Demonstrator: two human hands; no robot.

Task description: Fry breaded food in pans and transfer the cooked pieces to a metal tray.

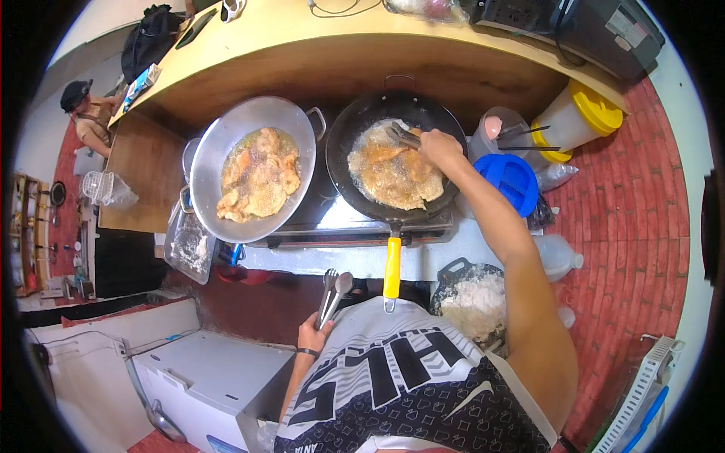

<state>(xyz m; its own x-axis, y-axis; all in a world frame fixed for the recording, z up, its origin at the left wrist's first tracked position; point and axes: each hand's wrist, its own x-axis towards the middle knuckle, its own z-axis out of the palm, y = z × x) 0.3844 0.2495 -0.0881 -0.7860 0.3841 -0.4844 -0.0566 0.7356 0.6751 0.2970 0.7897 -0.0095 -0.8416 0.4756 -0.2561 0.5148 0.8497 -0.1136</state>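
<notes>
With my right hand (439,148) I grip metal tongs (403,136), their tips over the frying pieces in the black wok (453,124). Browned, coated pieces (391,170) bubble there in oil. The wok's yellow handle (392,266) points towards me. My left hand (313,335), low by my shirt, holds a second metal utensil (334,297), which looks like tongs with a spoon-shaped end. To the left, a wide silver pan (209,187) holds more golden pieces (260,181) in bubbling oil. Both pans sit on a stove (340,218).
A floury basin (476,294) stands near my right arm, and a floury tray (192,243) lies left. Right of the wok are a blue-lidded container (507,184), a yellow-lidded container (595,113) and a plastic jug (558,257). A person (90,116) is at far left. A white chest freezer (209,368) stands lower left.
</notes>
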